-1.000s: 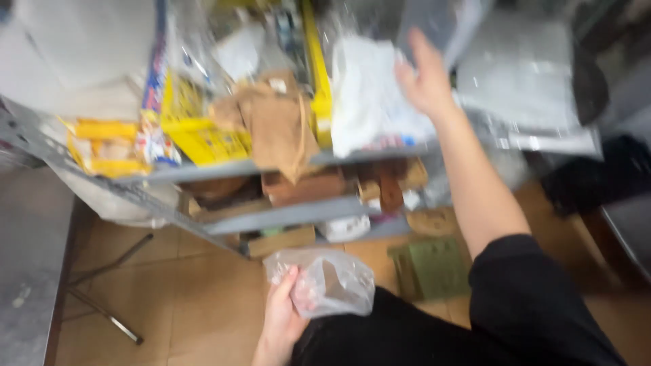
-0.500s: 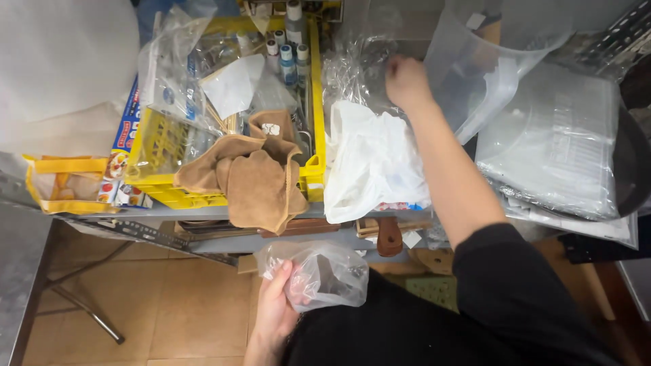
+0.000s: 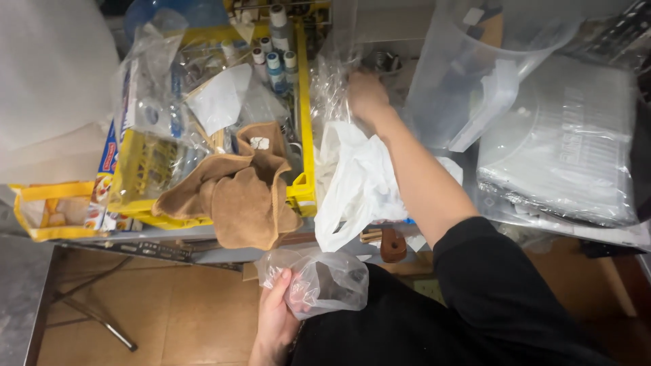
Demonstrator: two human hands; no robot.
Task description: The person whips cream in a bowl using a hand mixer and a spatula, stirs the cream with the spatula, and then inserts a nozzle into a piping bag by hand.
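My left hand (image 3: pixel 274 318) holds a crumpled clear plastic bag (image 3: pixel 319 281) low in front of my body, below the shelf edge. My right hand (image 3: pixel 367 95) reaches far back on the shelf into a heap of clear plastic wrap (image 3: pixel 336 81), its fingers partly hidden, so I cannot tell whether it grips anything. A white plastic bag (image 3: pixel 359 183) lies under my right forearm. To its left stands a yellow crate (image 3: pixel 303 122) with a brown cloth (image 3: pixel 237 190) draped over its front edge.
Small bottles (image 3: pixel 277 54) and plastic-wrapped items fill the yellow crate. A large clear plastic container (image 3: pixel 468 74) and a wrapped stack of clear lids (image 3: pixel 563 142) sit at the right. A yellow bag (image 3: pixel 51 210) hangs at the left. Tiled floor (image 3: pixel 169 312) lies below.
The view has tilted up and closer to the shelf. My right hand has moved from the white bag further back into the clear plastic. The left hand keeps holding its bag.
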